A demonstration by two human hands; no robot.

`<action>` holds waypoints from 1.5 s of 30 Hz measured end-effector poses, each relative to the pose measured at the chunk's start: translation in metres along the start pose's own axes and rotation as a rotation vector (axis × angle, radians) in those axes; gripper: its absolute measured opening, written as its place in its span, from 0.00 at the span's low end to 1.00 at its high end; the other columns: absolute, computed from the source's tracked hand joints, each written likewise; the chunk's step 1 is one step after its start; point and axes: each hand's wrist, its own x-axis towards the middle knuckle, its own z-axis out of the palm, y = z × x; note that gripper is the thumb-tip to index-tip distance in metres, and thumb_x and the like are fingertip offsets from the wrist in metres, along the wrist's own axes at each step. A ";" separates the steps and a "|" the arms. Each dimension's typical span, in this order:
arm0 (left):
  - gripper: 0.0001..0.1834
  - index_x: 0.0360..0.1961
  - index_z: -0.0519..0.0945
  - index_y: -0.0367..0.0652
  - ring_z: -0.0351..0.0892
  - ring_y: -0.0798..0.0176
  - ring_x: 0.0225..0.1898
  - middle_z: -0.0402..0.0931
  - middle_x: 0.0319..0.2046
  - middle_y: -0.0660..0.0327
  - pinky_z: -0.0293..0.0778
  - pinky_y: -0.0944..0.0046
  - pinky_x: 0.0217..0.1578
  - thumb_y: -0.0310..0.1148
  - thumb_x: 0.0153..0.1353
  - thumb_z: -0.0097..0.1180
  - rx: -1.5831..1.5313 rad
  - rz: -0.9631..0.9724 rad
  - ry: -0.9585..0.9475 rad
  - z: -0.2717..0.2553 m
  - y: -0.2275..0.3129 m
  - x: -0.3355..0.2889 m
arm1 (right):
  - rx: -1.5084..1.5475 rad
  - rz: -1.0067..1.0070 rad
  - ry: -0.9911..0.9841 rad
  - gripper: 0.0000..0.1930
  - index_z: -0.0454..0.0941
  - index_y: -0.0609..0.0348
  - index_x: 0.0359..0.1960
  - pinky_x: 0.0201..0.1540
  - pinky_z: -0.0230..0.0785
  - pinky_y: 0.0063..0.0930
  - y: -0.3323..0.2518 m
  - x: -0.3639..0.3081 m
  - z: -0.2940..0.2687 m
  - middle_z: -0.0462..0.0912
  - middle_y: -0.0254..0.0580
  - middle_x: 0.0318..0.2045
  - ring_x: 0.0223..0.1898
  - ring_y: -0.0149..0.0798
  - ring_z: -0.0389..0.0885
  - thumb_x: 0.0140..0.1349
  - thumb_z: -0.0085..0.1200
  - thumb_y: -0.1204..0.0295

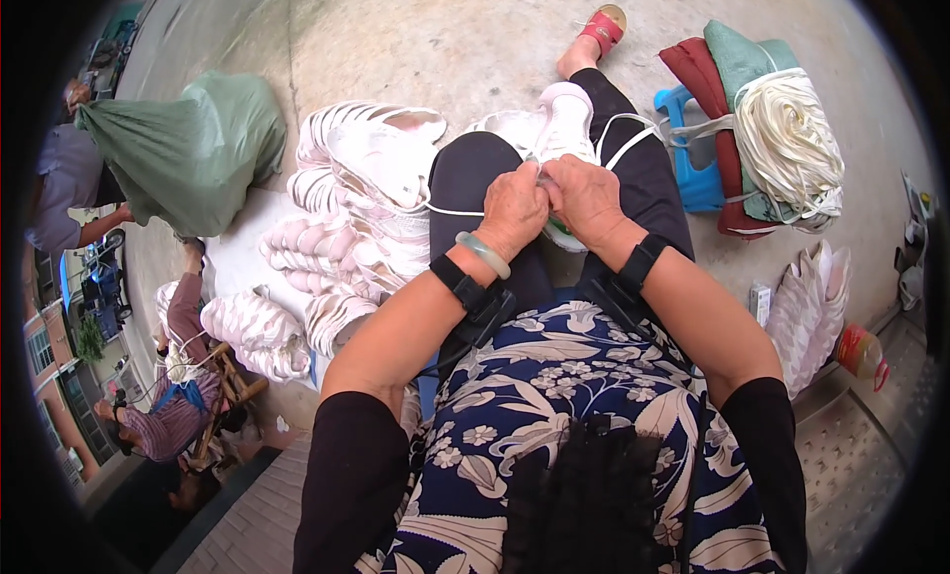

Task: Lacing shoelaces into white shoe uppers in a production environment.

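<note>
1. Biggest, at ten to eleven o'clock from where the worker sits, is a heap of pink-and-white shoes [396, 163], nested in rows.
2. Beyond it at ten o'clock stands a green sack [203, 158], bulging.
3. Toward one to two o'clock a blue stool [705, 186] bears folded red and green cloth [734, 54], with a thick hank of white laces [792, 129] against it.
4. The pale shoe [566, 124] being worked on sits at twelve o'clock, between the dark-trousered knees, toe pointing away.
5. Over its near end, left hand [517, 208] and right hand [586, 198] meet, both clenched in a pinch, seemingly on lace; their fingertips hide exactly what.
6. Thinnest is the white lace [455, 212] running from nine o'clock to the left hand. I'd judge threading is under way, partway along. The next move seems to call for a firm hold on the lace's tip, the shoe steadied by the knees, and a pull without twisting.
</note>
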 end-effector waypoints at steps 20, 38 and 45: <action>0.20 0.47 0.65 0.34 0.77 0.57 0.16 0.74 0.14 0.53 0.73 0.61 0.23 0.21 0.49 0.44 -0.040 -0.085 -0.048 -0.003 0.003 -0.006 | -0.090 0.308 -0.095 0.04 0.68 0.60 0.23 0.29 0.63 0.43 0.126 -0.157 -0.114 0.72 0.49 0.21 0.27 0.53 0.73 0.51 0.49 0.74; 0.09 0.33 0.79 0.44 0.76 0.50 0.30 0.76 0.25 0.53 0.71 0.56 0.33 0.30 0.50 0.52 0.252 0.023 0.013 -0.024 -0.009 0.024 | -0.104 -0.197 0.065 0.13 0.72 0.52 0.35 0.39 0.59 0.35 0.059 -0.064 -0.082 0.72 0.35 0.32 0.37 0.39 0.71 0.45 0.54 0.75; 0.11 0.23 0.77 0.40 0.68 0.77 0.18 0.71 0.17 0.68 0.61 0.77 0.16 0.37 0.55 0.53 -0.661 -0.492 -0.348 -0.035 0.007 0.027 | -0.124 -0.192 -0.007 0.12 0.74 0.49 0.33 0.36 0.57 0.34 0.048 -0.048 -0.059 0.71 0.33 0.29 0.35 0.39 0.69 0.44 0.55 0.74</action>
